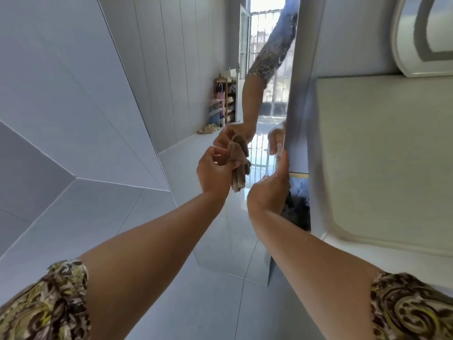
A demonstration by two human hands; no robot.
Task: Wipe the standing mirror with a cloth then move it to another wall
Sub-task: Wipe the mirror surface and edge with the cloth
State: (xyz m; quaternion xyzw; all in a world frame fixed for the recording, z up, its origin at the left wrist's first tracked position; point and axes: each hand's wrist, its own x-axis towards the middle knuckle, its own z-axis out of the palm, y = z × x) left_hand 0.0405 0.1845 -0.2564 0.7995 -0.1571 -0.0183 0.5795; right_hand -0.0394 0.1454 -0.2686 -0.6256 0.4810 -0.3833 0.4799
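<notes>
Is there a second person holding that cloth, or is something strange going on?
Nobody else: that second arm is a reflection in the mirror. The left hand presses a bunched brown cloth to the glass; the right hand grips the mirror's edge. Nothing looks spilled or broken.

— looks like a home, a tiled hallway or entry.
— shown how?
— pale glossy floor tiles (220, 303), grey panelled wall (61, 82), all seen partly through a standing mirror (196, 94).
— anything homely?
— reflected at the far end: a wooden shoe rack (224, 101) stacked with bags and shoes, sandals (208, 129) left on the floor beside it, and a barred window (262, 28) letting in daylight.
— and on the right?
— a white moulded door (382, 155).
</notes>
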